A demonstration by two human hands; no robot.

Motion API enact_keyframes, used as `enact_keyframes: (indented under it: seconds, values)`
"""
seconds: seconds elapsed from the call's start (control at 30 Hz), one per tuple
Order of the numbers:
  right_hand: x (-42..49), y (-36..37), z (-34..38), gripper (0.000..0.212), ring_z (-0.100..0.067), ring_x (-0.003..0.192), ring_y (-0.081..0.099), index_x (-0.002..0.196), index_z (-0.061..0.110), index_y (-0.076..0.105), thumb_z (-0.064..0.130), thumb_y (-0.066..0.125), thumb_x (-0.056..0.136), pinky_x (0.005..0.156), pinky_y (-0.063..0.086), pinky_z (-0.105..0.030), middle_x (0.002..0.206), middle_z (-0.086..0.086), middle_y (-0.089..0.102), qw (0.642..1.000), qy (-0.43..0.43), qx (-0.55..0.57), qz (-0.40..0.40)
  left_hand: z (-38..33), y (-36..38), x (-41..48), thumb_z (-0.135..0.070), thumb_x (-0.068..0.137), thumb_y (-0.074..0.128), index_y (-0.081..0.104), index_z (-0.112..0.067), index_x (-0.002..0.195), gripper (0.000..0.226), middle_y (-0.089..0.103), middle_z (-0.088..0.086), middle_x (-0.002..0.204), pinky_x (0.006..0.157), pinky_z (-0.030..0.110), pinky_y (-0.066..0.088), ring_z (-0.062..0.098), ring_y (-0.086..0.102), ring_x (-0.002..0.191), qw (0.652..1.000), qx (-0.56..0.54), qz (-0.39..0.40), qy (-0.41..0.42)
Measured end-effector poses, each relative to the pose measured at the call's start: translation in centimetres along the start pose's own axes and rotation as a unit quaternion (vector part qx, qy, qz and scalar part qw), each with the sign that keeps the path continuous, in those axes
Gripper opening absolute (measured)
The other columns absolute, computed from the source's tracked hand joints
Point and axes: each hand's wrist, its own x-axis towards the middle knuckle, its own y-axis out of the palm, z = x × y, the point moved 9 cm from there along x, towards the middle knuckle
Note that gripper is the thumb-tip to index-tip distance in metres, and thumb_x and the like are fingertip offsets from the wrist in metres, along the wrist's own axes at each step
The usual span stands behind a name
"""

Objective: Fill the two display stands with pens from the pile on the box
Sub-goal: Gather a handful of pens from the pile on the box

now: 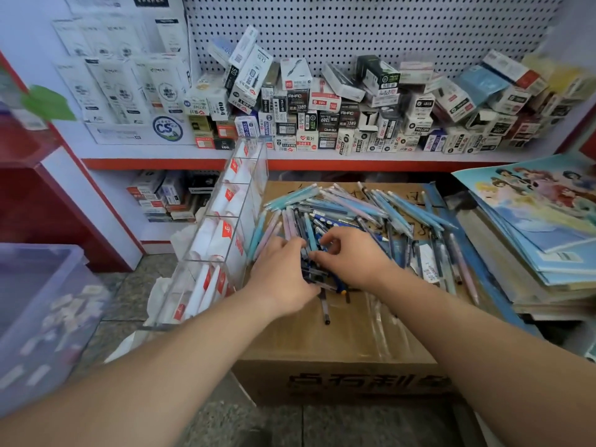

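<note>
Pens [338,201], pastel blue, pink and dark, lie heaped loose on top of a taped cardboard box [338,343], which stands on a speckled tile floor [129,295]. Clear acrylic display stand [225,227], compartmented and holding white, red-marked sleeves, leans just beside the box's left edge. Left grip [283,269] curls round a bundle of dark pens [314,275] at the heap's near edge. Right grip [354,259] pinches the same bundle with curled thumb and forefinger. White, red-edged shelf [161,153] behind carries stacked pen cartons [322,117] below a pegboard [354,27]. Illustrated notebooks [548,221] are stacked at right, and a translucent storage bin [38,301] sits at left.
</note>
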Motion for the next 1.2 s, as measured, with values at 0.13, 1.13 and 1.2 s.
enact_keyframes:
  seconds: [0.13, 1.13, 1.2]
  values:
    - [1.3, 0.8, -0.1, 0.036, -0.013, 0.076, 0.062, 0.109, 0.020, 0.066, 0.046, 0.077, 0.087, 0.066, 0.053, -0.031, 0.084, 0.005, 0.063, 0.999, 0.026, 0.020, -0.006, 0.2, 0.0, -0.5, -0.036, 0.083, 0.080, 0.036, -0.024, 0.150, 0.081, 0.034, 0.003, 0.150, 0.115, 0.038, 0.035, 0.024, 0.036, 0.141, 1.000, -0.002, -0.001, 0.002]
    - [-3.0, -8.8, -7.3, 0.004, -0.004, 0.075, 0.064, 0.093, 0.021, 0.072, 0.022, 0.069, 0.096, 0.061, 0.048, -0.016, 0.085, 0.009, 0.070, 0.988, 0.088, 0.084, -0.100, -3.6, 2.2, 1.0, -0.016, 0.101, 0.063, 0.059, -0.013, 0.107, 0.008, 0.073, 0.013, 0.103, 0.074, 0.041, 0.065, 0.026, 0.076, 0.086, 0.907, -0.414, 0.010, -0.078]
    - [-0.8, -9.9, -7.8, 0.005, -0.004, 0.077, 0.061, 0.096, 0.023, 0.069, 0.019, 0.066, 0.098, 0.057, 0.044, -0.015, 0.090, 0.008, 0.069, 0.986, 0.086, 0.057, -0.130, -3.4, 2.3, 1.4, -0.016, 0.101, 0.063, 0.058, -0.013, 0.107, 0.008, 0.072, 0.013, 0.103, 0.075, 0.042, 0.065, 0.027, 0.076, 0.088, 0.907, -0.412, 0.007, -0.080]
